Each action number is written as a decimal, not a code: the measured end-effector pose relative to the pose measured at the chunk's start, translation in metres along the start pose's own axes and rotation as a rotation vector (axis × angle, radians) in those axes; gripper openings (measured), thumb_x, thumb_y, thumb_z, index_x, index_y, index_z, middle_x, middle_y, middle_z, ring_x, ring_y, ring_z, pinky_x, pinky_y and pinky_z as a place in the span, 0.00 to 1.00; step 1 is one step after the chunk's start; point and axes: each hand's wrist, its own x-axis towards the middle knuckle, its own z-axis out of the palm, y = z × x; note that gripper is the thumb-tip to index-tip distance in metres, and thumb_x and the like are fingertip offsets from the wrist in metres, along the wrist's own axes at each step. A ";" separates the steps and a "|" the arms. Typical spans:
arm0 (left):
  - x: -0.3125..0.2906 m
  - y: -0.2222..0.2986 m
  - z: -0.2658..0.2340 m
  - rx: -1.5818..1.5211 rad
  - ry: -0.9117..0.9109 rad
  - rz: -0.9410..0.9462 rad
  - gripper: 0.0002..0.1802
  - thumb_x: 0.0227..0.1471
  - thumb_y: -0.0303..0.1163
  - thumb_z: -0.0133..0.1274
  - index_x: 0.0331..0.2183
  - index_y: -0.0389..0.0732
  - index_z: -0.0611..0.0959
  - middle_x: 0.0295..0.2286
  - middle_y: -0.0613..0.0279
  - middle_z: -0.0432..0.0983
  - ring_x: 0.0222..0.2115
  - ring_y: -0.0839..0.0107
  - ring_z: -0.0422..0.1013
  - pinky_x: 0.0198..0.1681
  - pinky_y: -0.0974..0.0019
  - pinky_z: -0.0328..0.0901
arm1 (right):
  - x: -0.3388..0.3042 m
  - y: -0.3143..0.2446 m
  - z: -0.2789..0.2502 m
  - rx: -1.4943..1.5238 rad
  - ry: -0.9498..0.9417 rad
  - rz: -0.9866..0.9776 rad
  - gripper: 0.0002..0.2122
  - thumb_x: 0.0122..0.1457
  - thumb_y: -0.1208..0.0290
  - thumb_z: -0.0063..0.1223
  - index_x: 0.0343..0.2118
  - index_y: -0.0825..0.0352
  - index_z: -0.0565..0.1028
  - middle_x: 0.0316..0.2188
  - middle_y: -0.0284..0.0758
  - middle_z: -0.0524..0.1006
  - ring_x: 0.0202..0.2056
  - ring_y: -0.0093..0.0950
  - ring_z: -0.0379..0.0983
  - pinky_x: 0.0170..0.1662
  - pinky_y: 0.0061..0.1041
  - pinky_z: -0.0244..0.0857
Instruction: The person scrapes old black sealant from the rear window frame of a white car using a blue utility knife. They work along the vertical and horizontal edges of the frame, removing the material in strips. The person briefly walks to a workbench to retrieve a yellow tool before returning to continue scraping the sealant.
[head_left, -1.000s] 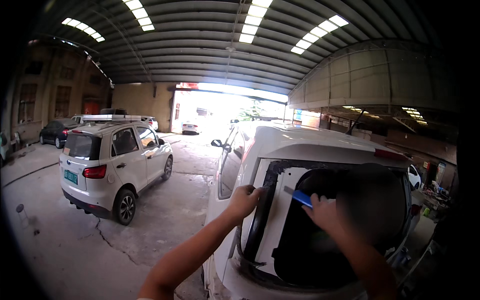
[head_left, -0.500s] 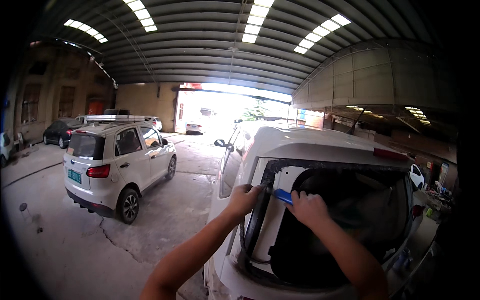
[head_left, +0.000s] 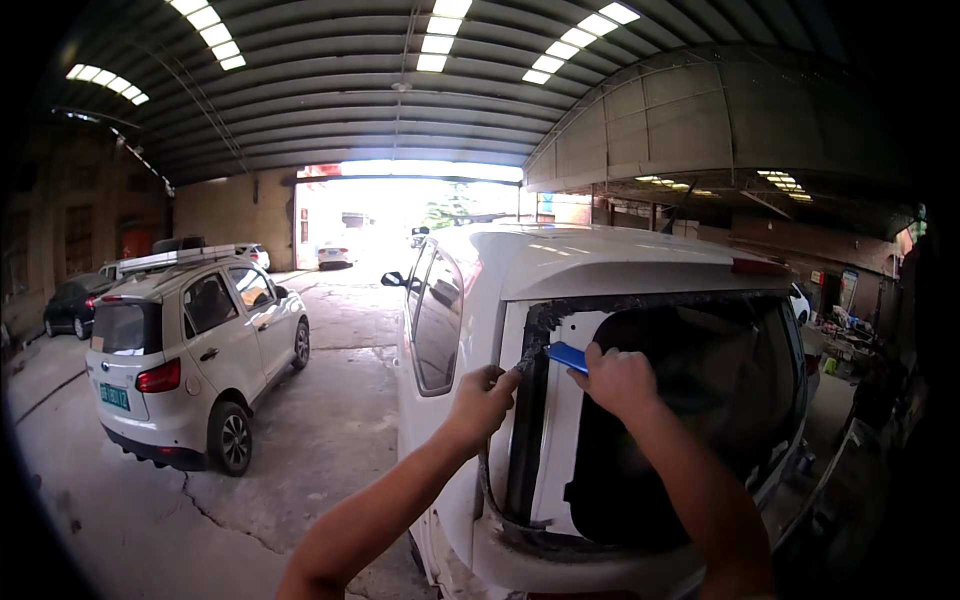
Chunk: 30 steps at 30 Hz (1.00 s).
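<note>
My left hand (head_left: 480, 408) pinches the upper end of a dark strip of old sealant (head_left: 487, 488), close to the left side of a white car's rear window opening. The strip hangs below the hand and curves to the lower left corner of the opening. My right hand (head_left: 620, 380) is closed around a blue utility knife (head_left: 568, 357), its tip pointing left at the black band (head_left: 527, 430) along the frame. That tip is near the strip at my left fingertips; whether they touch I cannot tell. Ragged black sealant runs along the upper edge.
The white car (head_left: 620, 245) stands directly ahead with its rear opening toward me. A second white car (head_left: 200, 360) is parked to the left on cracked concrete, a dark car (head_left: 75, 310) beyond it. Clutter (head_left: 850, 335) lies at the far right. A bright doorway (head_left: 400, 215) opens behind.
The view has swung right, so the surroundings sit further left. My right hand and the knife have risen slightly along the frame; my left hand still pinches the sealant strip.
</note>
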 end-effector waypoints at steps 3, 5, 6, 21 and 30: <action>-0.001 0.003 -0.007 0.010 -0.018 -0.006 0.19 0.54 0.40 0.51 0.36 0.30 0.75 0.18 0.66 0.65 0.14 0.81 0.58 0.15 0.75 0.53 | -0.002 -0.003 -0.001 0.008 -0.032 0.053 0.18 0.55 0.49 0.49 0.25 0.61 0.70 0.14 0.33 0.74 0.16 0.30 0.73 0.20 0.29 0.66; -0.001 0.005 -0.010 0.010 -0.022 -0.018 0.19 0.54 0.39 0.52 0.36 0.29 0.75 0.18 0.66 0.65 0.14 0.81 0.58 0.15 0.75 0.53 | -0.006 -0.006 -0.002 0.020 -0.068 0.090 0.17 0.55 0.49 0.49 0.25 0.61 0.70 0.14 0.34 0.74 0.16 0.31 0.73 0.20 0.30 0.67; -0.001 0.006 -0.012 0.011 -0.024 -0.021 0.19 0.54 0.39 0.52 0.36 0.29 0.75 0.19 0.66 0.65 0.14 0.81 0.58 0.15 0.75 0.53 | -0.009 -0.007 -0.003 0.022 -0.087 0.113 0.17 0.55 0.49 0.49 0.25 0.61 0.70 0.14 0.34 0.74 0.16 0.32 0.73 0.21 0.31 0.67; 0.006 0.010 -0.007 -0.121 -0.071 -0.068 0.18 0.54 0.39 0.50 0.36 0.31 0.75 0.20 0.66 0.65 0.16 0.81 0.58 0.16 0.75 0.53 | -0.003 -0.008 -0.011 0.007 -0.036 -0.024 0.17 0.56 0.50 0.47 0.25 0.61 0.70 0.14 0.33 0.73 0.16 0.30 0.73 0.19 0.28 0.65; -0.003 -0.005 -0.010 -0.059 -0.049 -0.012 0.17 0.55 0.40 0.51 0.34 0.33 0.75 0.18 0.68 0.64 0.15 0.82 0.57 0.16 0.76 0.51 | 0.004 -0.021 -0.002 0.039 -0.080 0.148 0.18 0.55 0.49 0.47 0.26 0.62 0.71 0.14 0.33 0.74 0.17 0.31 0.74 0.21 0.30 0.68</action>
